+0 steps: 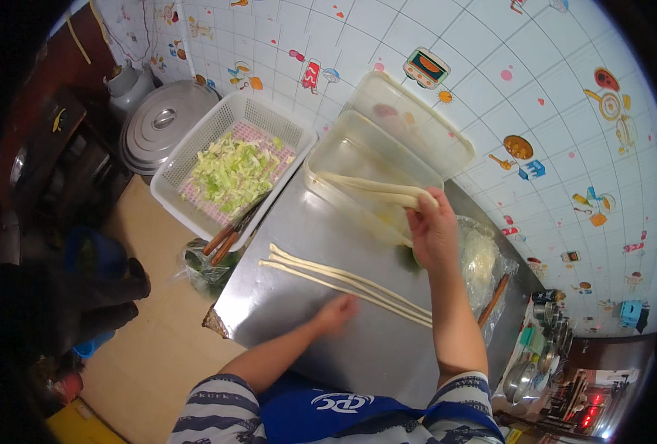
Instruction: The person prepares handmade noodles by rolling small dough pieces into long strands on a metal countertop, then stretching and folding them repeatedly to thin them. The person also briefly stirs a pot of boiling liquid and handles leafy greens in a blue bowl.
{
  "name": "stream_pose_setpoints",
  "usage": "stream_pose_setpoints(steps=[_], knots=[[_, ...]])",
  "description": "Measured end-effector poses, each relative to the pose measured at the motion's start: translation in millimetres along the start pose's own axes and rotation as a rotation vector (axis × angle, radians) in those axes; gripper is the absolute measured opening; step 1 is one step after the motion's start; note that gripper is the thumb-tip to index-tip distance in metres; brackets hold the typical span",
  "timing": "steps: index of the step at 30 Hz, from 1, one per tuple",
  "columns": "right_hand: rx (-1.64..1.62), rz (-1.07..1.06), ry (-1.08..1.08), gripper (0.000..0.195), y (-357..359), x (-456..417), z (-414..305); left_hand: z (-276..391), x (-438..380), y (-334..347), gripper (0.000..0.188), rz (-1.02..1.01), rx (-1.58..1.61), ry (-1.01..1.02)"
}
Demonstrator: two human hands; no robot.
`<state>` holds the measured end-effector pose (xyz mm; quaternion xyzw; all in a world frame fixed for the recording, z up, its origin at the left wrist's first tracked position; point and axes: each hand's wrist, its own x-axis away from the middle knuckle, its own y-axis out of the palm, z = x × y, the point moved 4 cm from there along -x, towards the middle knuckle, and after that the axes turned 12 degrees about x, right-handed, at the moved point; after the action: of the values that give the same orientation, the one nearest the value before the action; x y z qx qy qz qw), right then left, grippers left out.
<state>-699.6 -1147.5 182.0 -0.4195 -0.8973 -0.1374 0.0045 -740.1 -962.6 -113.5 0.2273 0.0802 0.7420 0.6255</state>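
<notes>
My right hand is raised over a translucent plastic container and grips the near ends of several dough strips. Their far ends reach into the container's left side. On the steel table below lie more long, thin dough strips, side by side, running from the left down to the right; my right forearm hides their right ends. Just beneath these strips is my left hand, blurred, its fingers curled; whether they are closed cannot be made out.
A white plastic basket with chopped cabbage stands at the left, wooden-handled knives on its edge. A container lid leans on the tiled wall. Plastic-wrapped dough and a wooden stick lie right of my forearm. Behind the basket is a lidded metal pot.
</notes>
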Motion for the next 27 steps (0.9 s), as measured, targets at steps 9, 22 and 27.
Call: stream_pose_setpoints(steps=[9, 22, 27], knots=[[-0.219, 0.262, 0.138, 0.009, -119, 138, 20, 157, -34, -32, 0.041, 0.303, 1.113, 0.0], [0.273, 0.527, 0.374, 0.023, -295, 195, 157, 84, -56, 5, 0.028, 0.639, 0.488, -0.112], [1.233, 0.622, 0.235, 0.037, -369, 180, 196, 64, -85, -9, 0.026, 0.809, 0.223, -0.072]])
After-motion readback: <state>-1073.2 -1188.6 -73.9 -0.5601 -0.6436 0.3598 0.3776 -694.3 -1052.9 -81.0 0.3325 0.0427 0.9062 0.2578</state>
